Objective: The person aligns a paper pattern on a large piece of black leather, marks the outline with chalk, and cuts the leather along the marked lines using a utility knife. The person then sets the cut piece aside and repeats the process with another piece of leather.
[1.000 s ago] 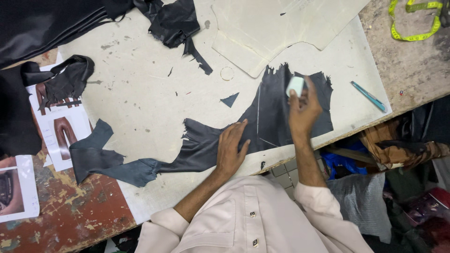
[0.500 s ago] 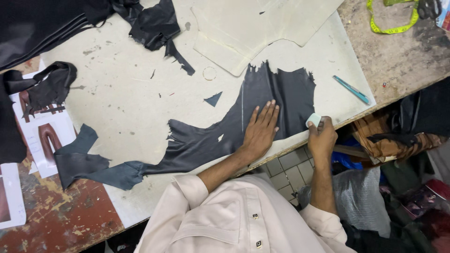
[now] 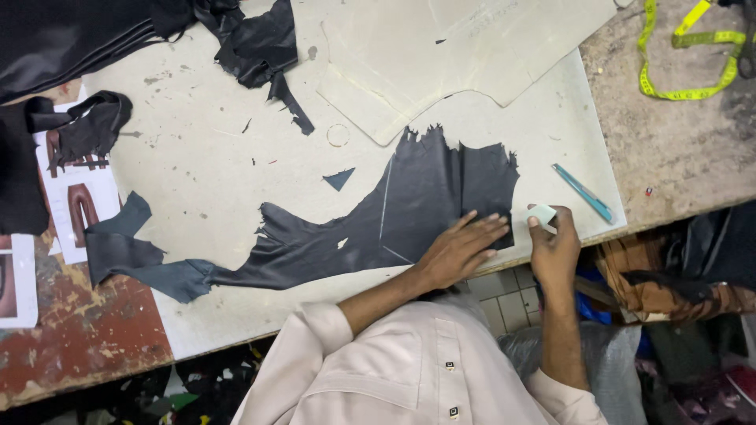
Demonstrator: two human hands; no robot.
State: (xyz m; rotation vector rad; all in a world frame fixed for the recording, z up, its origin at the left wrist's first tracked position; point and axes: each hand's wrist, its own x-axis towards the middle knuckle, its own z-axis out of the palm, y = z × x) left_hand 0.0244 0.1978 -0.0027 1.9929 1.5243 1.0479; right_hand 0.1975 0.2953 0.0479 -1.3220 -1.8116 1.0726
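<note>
A ragged piece of black leather point(image 3: 409, 212) lies flat on the pale cutting board point(image 3: 220, 165), with thin light lines marked across it. My left hand point(image 3: 461, 248) presses flat on the leather's near right part, fingers spread. My right hand point(image 3: 554, 244) sits just off the leather's right edge and pinches a small pale chalk block point(image 3: 543, 214) between thumb and fingers. A teal knife point(image 3: 583, 192) lies on the board a little beyond my right hand.
Pale card patterns point(image 3: 441, 47) lie at the back of the board. Black leather scraps point(image 3: 260, 47) and a dark strip point(image 3: 118, 244) sit at the left. A yellow tape measure point(image 3: 685, 55) lies at the back right. Printed pictures point(image 3: 75, 197) rest at the left edge.
My right hand came off the leather's top and moved down to its right edge with the chalk. My left hand slid rightwards across the leather.
</note>
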